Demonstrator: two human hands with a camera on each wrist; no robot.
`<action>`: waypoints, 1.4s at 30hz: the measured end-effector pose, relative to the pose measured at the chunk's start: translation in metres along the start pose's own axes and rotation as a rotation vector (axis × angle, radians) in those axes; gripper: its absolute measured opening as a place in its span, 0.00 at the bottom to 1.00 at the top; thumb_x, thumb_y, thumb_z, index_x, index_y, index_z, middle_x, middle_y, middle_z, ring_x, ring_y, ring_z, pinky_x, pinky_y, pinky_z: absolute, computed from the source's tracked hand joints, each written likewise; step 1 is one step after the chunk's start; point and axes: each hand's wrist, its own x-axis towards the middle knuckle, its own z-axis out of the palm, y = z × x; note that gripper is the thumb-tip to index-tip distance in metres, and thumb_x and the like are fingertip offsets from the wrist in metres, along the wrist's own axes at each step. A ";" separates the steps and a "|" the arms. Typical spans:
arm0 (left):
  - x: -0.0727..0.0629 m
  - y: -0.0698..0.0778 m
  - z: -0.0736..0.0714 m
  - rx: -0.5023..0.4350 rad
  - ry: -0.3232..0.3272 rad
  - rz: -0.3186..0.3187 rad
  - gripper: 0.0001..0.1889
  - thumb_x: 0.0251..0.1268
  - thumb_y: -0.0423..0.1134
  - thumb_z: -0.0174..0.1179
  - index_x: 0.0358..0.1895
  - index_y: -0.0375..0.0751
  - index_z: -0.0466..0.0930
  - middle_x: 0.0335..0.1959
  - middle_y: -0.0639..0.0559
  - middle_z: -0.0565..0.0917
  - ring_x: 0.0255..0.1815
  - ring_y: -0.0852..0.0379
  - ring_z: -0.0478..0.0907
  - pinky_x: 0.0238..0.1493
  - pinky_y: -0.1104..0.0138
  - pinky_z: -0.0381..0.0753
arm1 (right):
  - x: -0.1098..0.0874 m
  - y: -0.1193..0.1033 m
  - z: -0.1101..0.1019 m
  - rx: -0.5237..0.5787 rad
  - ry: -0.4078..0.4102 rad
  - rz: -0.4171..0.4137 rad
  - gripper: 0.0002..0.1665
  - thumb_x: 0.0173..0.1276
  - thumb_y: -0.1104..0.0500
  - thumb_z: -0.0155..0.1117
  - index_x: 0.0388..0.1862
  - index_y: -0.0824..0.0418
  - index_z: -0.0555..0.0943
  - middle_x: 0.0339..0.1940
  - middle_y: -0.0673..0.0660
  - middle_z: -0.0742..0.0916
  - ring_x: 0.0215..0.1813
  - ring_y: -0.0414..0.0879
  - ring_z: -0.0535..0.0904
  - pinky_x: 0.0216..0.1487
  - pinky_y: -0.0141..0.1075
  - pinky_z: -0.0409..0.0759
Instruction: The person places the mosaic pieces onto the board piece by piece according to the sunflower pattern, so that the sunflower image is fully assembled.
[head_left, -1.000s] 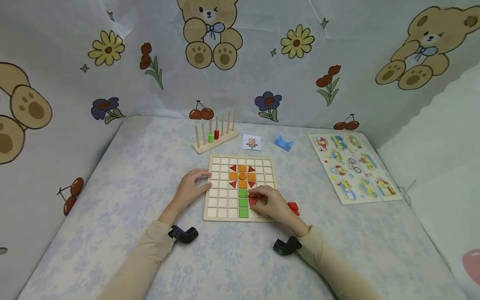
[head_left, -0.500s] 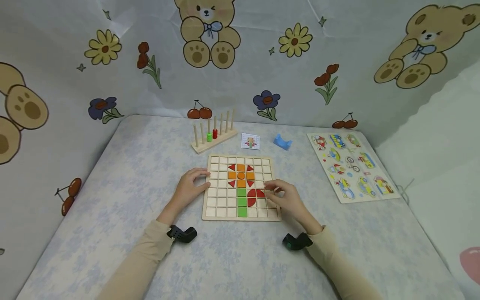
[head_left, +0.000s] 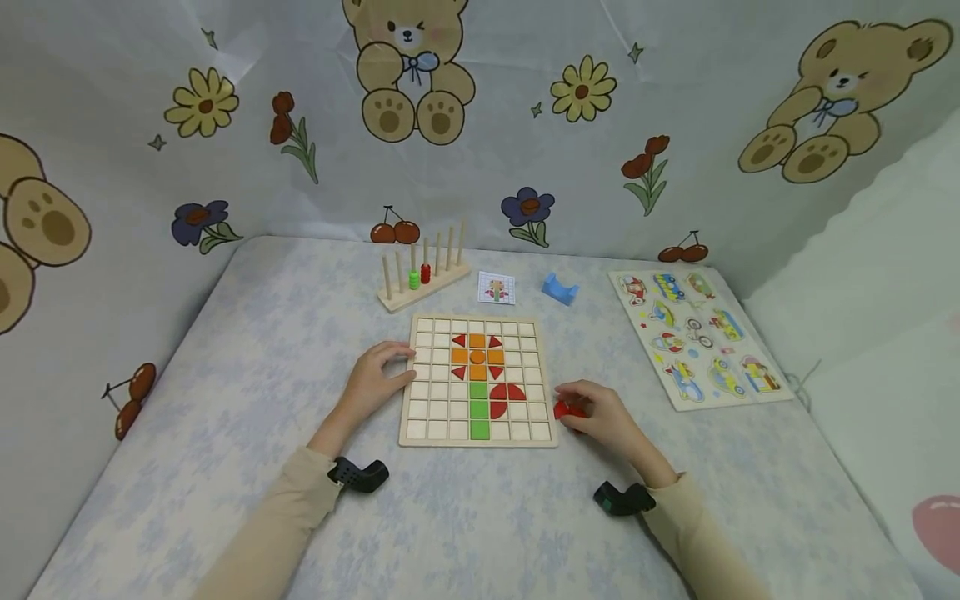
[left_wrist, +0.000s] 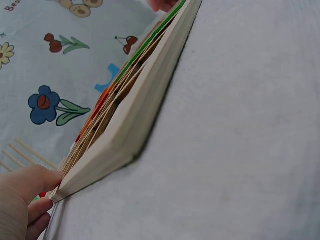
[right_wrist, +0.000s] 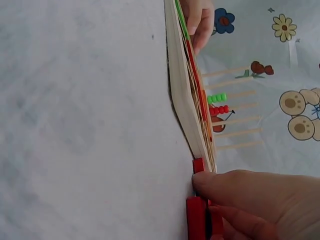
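A wooden grid board point(head_left: 420, 412) lies in front of me. On it are orange tiles point(head_left: 477, 341) round an orange disc point(head_left: 477, 357), small red triangles point(head_left: 459, 372), three green squares point(head_left: 478, 409) in a column, and three red quarter-circles beside them point(head_left: 498, 409). My left hand point(head_left: 369, 379) rests thumb and fingertips on the board's left edge, fingers relaxed. Just off the right edge, my right hand point(head_left: 606, 417) curls round loose red pieces point(head_left: 561, 410). In the right wrist view the thumb presses one red piece, with more red pieces point(right_wrist: 196, 220) beside it; the fingers partly hide them.
Behind the board stand a peg rack point(head_left: 427, 287) with green and red beads, a small pattern card point(head_left: 497, 288) and a blue stand point(head_left: 560, 289). A picture puzzle board point(head_left: 697, 342) lies at the right. A printed cloth point(head_left: 315, 50) backs the table.
My right hand has let go of red pieces on the board, where three quarter-circles now show, and moved right to the loose red pieces. My left hand stays at the board's left edge.
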 end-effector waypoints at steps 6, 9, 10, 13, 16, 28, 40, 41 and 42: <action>0.000 -0.002 -0.001 -0.005 -0.010 0.012 0.16 0.62 0.42 0.64 0.52 0.43 0.81 0.62 0.46 0.76 0.67 0.47 0.68 0.69 0.52 0.69 | 0.014 -0.010 0.000 -0.028 0.103 0.018 0.24 0.54 0.66 0.73 0.51 0.68 0.80 0.42 0.61 0.86 0.42 0.52 0.81 0.45 0.45 0.83; 0.002 -0.004 0.000 -0.007 -0.019 0.015 0.16 0.62 0.43 0.64 0.52 0.44 0.80 0.62 0.47 0.76 0.68 0.48 0.68 0.69 0.52 0.68 | 0.029 -0.027 0.008 0.016 0.100 0.003 0.23 0.55 0.67 0.72 0.51 0.69 0.80 0.43 0.63 0.85 0.42 0.54 0.80 0.45 0.46 0.82; 0.002 -0.004 0.000 -0.007 -0.019 0.014 0.16 0.62 0.43 0.64 0.52 0.44 0.80 0.62 0.47 0.76 0.68 0.48 0.68 0.69 0.53 0.68 | 0.035 -0.034 0.013 0.029 0.092 -0.001 0.23 0.55 0.67 0.71 0.51 0.69 0.80 0.43 0.63 0.85 0.42 0.54 0.80 0.44 0.45 0.82; 0.002 -0.004 0.002 -0.004 -0.016 0.008 0.16 0.62 0.43 0.64 0.52 0.44 0.81 0.62 0.47 0.76 0.67 0.47 0.68 0.69 0.52 0.68 | 0.052 -0.059 0.034 0.061 0.050 -0.021 0.22 0.56 0.67 0.70 0.51 0.69 0.80 0.43 0.64 0.85 0.41 0.54 0.80 0.43 0.44 0.82; 0.001 -0.002 0.004 -0.002 -0.012 0.008 0.17 0.61 0.42 0.64 0.52 0.43 0.81 0.62 0.46 0.76 0.67 0.46 0.68 0.69 0.51 0.68 | 0.067 -0.080 0.058 0.075 0.002 -0.035 0.21 0.56 0.65 0.71 0.50 0.67 0.81 0.42 0.62 0.86 0.40 0.52 0.80 0.42 0.42 0.82; -0.002 0.000 0.015 0.009 -0.008 0.031 0.16 0.60 0.40 0.66 0.50 0.41 0.82 0.60 0.45 0.78 0.66 0.46 0.70 0.69 0.50 0.68 | 0.083 -0.097 0.103 0.110 -0.069 -0.026 0.19 0.54 0.69 0.71 0.47 0.68 0.82 0.35 0.60 0.85 0.33 0.47 0.75 0.34 0.27 0.73; 0.000 0.001 0.003 0.021 0.013 -0.003 0.17 0.60 0.41 0.66 0.51 0.40 0.82 0.60 0.45 0.78 0.66 0.46 0.70 0.68 0.52 0.69 | 0.052 -0.076 0.055 0.050 0.006 -0.083 0.20 0.59 0.68 0.68 0.51 0.68 0.80 0.47 0.63 0.84 0.45 0.56 0.80 0.45 0.48 0.82; 0.000 0.000 0.002 0.020 0.014 0.001 0.17 0.60 0.40 0.66 0.52 0.40 0.81 0.60 0.44 0.78 0.66 0.46 0.70 0.68 0.52 0.70 | 0.046 -0.070 0.047 0.034 0.028 -0.061 0.20 0.59 0.68 0.68 0.52 0.69 0.80 0.47 0.64 0.84 0.45 0.56 0.80 0.44 0.48 0.82; 0.000 0.000 0.001 0.020 0.016 0.003 0.17 0.60 0.40 0.66 0.52 0.40 0.81 0.60 0.44 0.78 0.66 0.46 0.70 0.68 0.52 0.70 | 0.039 -0.064 0.039 0.012 0.048 -0.035 0.20 0.58 0.68 0.68 0.51 0.69 0.80 0.47 0.64 0.85 0.45 0.56 0.80 0.45 0.49 0.82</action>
